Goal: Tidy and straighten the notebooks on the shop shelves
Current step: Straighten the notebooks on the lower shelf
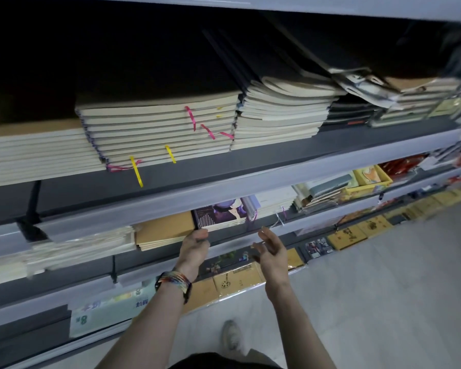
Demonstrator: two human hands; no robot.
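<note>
**Where the hands meet the middle shelf: notebook stock as found**

Where the dark grey metal middle shelf [91,272] holds its stock, a short stack of notebooks with purple illustrated covers [220,217] lies flat at the front edge. It is just right of a stack of brown kraft-covered notebooks [165,230].

- Left hand [194,245]: fingers curled round the front left corner of the purple stack. A multi-coloured woven wristband [175,280] sits on the wrist.
- Right hand [270,249]: fingers loosely spread and holding nothing. It hovers just in front of the shelf's front edge, right of the purple stack and apart from it.
- Dark grey upper shelf [250,166]: a tall stack of cream-paged notebooks with pink and yellow ribbon markers [157,129] lies near the front edge, the ribbons trailing over it.
- Touching it on the right is a stack of curled, cream-paged soft notebooks [277,115], with thin dark-covered notebooks [250,57] leaning askew above.
- Towards the right end, small mixed piles are blurred.
- Pale grey shop floor [383,288] shows below.
</note>
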